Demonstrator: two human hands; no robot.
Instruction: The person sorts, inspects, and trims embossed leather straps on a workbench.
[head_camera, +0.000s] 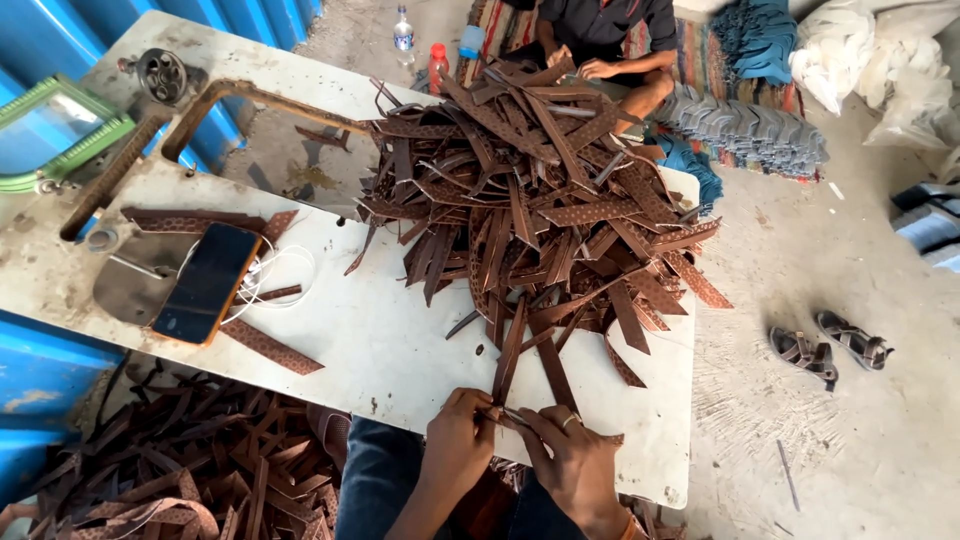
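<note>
A brown leather strap (509, 362) lies at the lower centre of the frame, near the front edge of the white worktop (400, 350). Its long axis runs nearly straight up the picture, leaning slightly to the right, the near end pointing down at the person and the far end reaching into the big heap of straps (530, 190). The left hand (458, 445) and right hand (572, 462) meet at that near end, fingers (487, 410) closed in a pinch on the strap's tip; a ring shows on the right hand. Another strap lies just right of it, angled the other way. The heap fills the worktop's centre and upper right, blocking the far side. At the left lie a phone (205, 283) with a white cable (275, 272) and a single loose strap (270, 347). More straps litter the floor (880, 400) at lower left. A pair of sandals (828, 349) sits at right, and another person (600, 40) sits at the top.
</note>
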